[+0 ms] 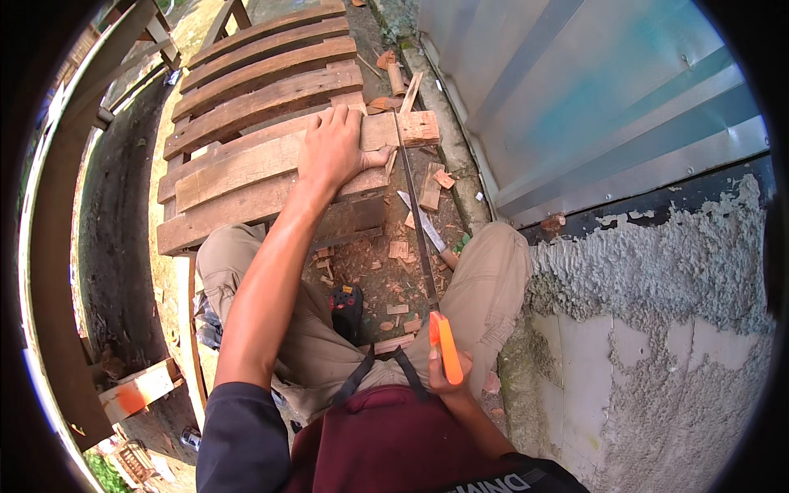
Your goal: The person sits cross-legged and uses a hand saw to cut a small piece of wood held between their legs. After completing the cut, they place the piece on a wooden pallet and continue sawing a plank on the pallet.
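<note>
A wooden board [238, 170] lies along the near side of a slatted wooden pallet [263, 90], its right end jutting past the edge. My left hand [333, 148] bears down on this board, fingers curled over its far side and thumb spread toward the right. In my right hand [448, 371], low in front of my body, is the orange handle of a handsaw [426, 271]. The narrow dark blade runs away from me and crosses the board close to its right end [420, 128]. My right fingers are closed round the handle, partly hidden by it.
A knife [429, 230] lies on the ground between my knees, among wood offcuts [430, 186] and chips. On the right stand a corrugated metal sheet [592, 90] and a rough plastered wall [657, 370]. A timber frame [53, 246] rises at the left.
</note>
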The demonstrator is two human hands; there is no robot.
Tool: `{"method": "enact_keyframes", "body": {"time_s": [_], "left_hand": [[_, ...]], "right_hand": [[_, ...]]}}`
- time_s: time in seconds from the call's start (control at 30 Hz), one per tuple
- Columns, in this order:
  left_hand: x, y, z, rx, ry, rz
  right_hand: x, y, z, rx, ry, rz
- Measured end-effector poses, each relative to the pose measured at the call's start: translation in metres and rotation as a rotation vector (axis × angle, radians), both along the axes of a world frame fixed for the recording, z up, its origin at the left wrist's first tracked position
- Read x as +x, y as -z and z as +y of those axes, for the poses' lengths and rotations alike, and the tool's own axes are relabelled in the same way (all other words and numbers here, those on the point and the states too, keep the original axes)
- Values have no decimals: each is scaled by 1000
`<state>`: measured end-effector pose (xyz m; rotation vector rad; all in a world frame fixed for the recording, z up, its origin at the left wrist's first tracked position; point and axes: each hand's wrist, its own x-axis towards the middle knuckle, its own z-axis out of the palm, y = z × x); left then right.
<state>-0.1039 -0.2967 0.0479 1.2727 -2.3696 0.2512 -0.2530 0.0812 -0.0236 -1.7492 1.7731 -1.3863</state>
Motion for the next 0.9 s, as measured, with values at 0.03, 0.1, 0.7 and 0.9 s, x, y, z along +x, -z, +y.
{"method": "enact_keyframes", "body": {"time_s": [0.03,0.1,0.7,0.9], "left_hand": [[-1,1,0,-35,5,-4],[1,0,-4,-22,-12,-4],[-4,-5,-1,66,-33,-23],[-9,-9,-6,-26,22,-15]], "right_hand": [[-2,1,0,-7,1,-55],[-1,-5,-38,-12,28,-228],[-11,-23,-42,64,2,-272],[6,-68,-251,-46,112,-573]]}}
